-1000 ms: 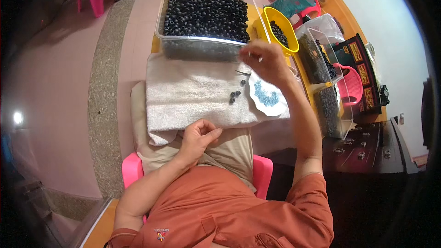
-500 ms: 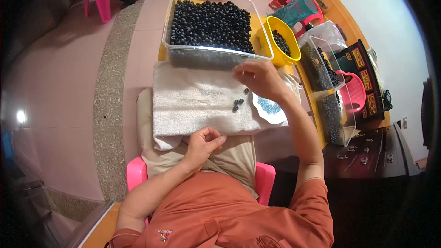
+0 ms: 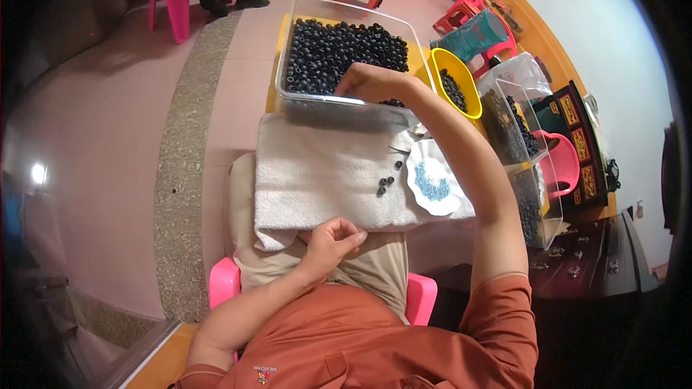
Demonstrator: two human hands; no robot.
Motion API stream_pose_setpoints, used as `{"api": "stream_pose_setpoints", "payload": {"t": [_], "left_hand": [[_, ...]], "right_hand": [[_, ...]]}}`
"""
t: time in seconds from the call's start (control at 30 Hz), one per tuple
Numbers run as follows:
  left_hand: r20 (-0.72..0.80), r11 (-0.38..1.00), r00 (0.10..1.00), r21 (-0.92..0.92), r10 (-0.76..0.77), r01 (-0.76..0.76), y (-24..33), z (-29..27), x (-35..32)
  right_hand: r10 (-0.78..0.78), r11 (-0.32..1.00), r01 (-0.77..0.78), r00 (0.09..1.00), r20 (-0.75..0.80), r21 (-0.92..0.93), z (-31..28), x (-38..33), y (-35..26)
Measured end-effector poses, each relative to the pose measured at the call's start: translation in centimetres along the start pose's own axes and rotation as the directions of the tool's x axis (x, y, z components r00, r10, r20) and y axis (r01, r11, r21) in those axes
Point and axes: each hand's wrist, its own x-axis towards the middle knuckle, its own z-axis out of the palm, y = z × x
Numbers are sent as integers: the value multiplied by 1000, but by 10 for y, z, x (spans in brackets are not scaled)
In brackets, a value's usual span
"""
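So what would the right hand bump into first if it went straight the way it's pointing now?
Probably the black beads: the right hand is inside the big clear box, right by them. I can't tell whether it already touches them.

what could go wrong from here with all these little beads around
The right forearm reaches past the white dish, close beside it in this view; a low swing back might tip its blue beads.

The right hand is inside the clear bin, so its fingers could flick out some black beads when lifted over the rim.

A few loose dark beads sit on the towel; a tug on the cloth might roll them off.
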Motion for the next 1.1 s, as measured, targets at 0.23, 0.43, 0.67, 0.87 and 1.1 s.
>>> {"api": "stream_pose_setpoints", "payload": {"t": [0.23, 0.43, 0.67, 0.87, 1.1], "left_hand": [[31, 999, 1000, -53, -7, 8, 1, -2, 2], [14, 998, 999, -41, -38, 38, 8, -4, 2], [13, 999, 1000, -30, -27, 27, 6, -3, 1], [-17, 998, 1000, -55, 3, -4, 3, -2, 2], [10, 999, 1000, -36, 10, -9, 3, 1, 6]], "right_hand": [[-65, 928, 63, 998, 9, -368, 7, 26, 32], [-37, 909, 64, 997, 71, -412, 8, 41, 21], [98, 959, -52, 984, 152, -279, 13, 54, 36], [199, 952, -149, 965, 170, -267, 13, 59, 35], [142, 934, -99, 985, 101, -343, 12, 52, 42]]}}
